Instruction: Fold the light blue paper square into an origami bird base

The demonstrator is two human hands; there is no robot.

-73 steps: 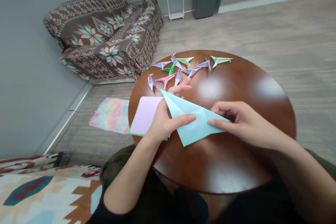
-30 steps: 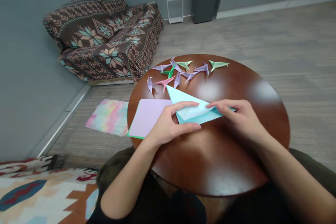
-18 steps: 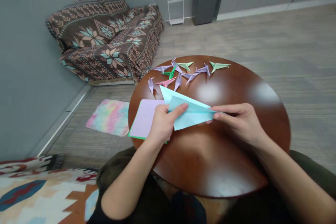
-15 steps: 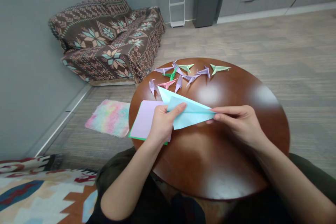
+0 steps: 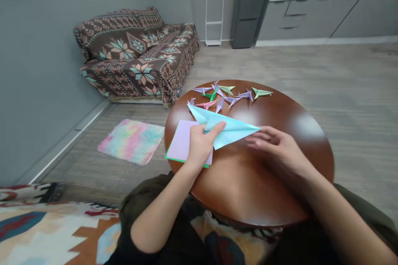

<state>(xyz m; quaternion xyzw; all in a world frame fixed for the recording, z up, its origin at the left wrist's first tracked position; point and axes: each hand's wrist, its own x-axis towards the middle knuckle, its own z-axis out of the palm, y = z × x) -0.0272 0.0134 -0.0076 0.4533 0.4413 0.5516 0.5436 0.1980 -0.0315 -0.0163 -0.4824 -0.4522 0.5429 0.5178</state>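
Note:
A light blue sheet of origami paper (image 5: 234,130), creased into a long pointed shape, is held above the table. My left hand (image 5: 200,143) pinches its left part, with the thumb lying on top. At the paper's right point is my right hand (image 5: 276,145), its fingers stretched out and apart. Those fingertips are beside or just under the point, and no pinch on the paper shows. Below my left hand lies a stack of lilac paper (image 5: 181,143) with a green edge showing. Folded lilac, pink and green paper figures (image 5: 231,100) lie beyond the blue sheet.
The round brown wooden table (image 5: 248,194) stands in front of my knees. A patterned covered sofa (image 5: 139,58) is at the back left, with a fluffy pastel rug (image 5: 133,140) on the floor nearer. Grey kitchen cabinets (image 5: 298,16) line the far wall.
My right hand has loosened its pinch on the paper's point, and its fingers have spread. My left hand keeps its hold. The view has tilted up, bringing the counter into sight.

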